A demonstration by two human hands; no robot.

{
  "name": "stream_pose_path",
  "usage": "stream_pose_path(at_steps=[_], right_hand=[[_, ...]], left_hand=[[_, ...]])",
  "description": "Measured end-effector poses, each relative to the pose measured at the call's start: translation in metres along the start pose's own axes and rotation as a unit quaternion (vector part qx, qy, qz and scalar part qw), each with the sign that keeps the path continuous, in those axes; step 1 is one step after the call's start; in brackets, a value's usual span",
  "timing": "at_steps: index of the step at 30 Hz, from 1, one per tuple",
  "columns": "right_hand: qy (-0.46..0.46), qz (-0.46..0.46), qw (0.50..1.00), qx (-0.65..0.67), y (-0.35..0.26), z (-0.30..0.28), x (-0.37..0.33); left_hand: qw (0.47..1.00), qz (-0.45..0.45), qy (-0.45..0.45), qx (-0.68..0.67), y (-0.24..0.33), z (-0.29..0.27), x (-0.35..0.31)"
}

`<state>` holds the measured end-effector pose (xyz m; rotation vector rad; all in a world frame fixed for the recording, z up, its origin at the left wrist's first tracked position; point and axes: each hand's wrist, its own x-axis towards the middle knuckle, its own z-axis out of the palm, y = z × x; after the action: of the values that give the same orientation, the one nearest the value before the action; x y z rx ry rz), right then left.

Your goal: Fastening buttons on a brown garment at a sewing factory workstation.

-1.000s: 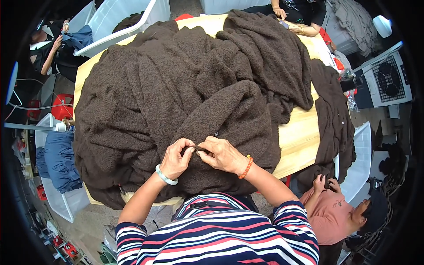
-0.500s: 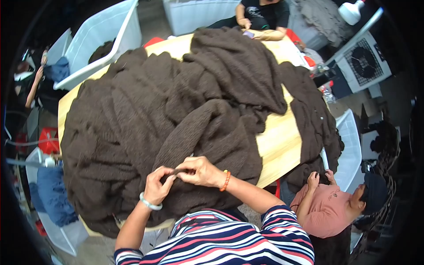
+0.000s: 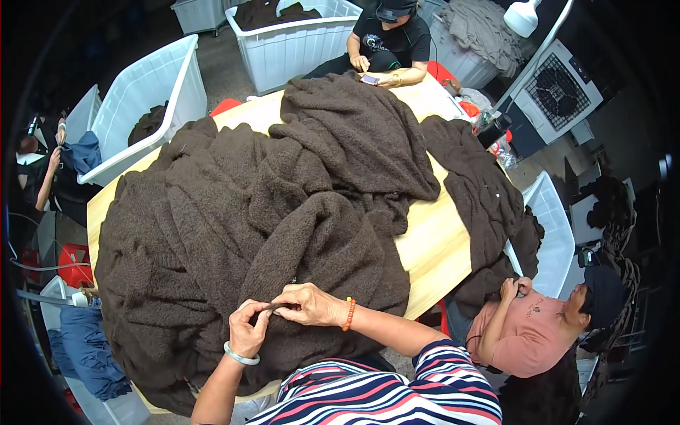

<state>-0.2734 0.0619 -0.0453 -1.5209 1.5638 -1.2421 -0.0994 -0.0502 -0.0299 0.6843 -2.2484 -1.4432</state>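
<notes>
A big heap of dark brown knitted fabric (image 3: 198, 205) lies in folds before me. At its near side my left hand (image 3: 248, 329) pinches a small bit of the fabric between thumb and fingers. Close to its right, my right hand (image 3: 309, 304) is closed on the same bit, thumb against fingers. A short brown strip shows between the two pinches; whether it is a seam or an edge I cannot tell. A pale bangle (image 3: 241, 354) circles my left wrist and an orange bead bracelet (image 3: 349, 314) my right.
The heap covers much of a light wooden table (image 3: 432, 248). A co-worker in pink (image 3: 528, 329) handles brown fabric at right; another in black (image 3: 389, 49) sits across with a small device (image 3: 370, 79). White tubs (image 3: 297, 46), a lamp (image 3: 523, 18) and a fan unit (image 3: 559, 88) stand around.
My view has tilted, so the table and heap sit lower and more of the far side shows. Both hands keep their pinch on the fabric, nearly in place.
</notes>
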Motion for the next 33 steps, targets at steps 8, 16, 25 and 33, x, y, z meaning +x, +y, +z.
stream_pose_path(at_steps=[8, 16, 25, 33], right_hand=[[0.033, -0.069, 0.997, -0.008, -0.002, -0.001, 0.005], [0.010, -0.036, 0.999, -0.025, -0.004, -0.009, 0.009], [0.016, 0.015, 1.000, -0.021, -0.005, 0.001, 0.001], [0.018, 0.084, 0.996, 0.006, -0.006, 0.003, -0.002]], left_hand=[[0.999, 0.035, 0.018, 0.011, 0.001, 0.000, 0.002], [1.000, 0.017, 0.016, 0.002, -0.001, -0.001, 0.012], [0.996, 0.061, 0.053, 0.042, 0.001, 0.005, 0.003], [0.994, 0.078, 0.060, 0.055, 0.002, 0.008, 0.007]])
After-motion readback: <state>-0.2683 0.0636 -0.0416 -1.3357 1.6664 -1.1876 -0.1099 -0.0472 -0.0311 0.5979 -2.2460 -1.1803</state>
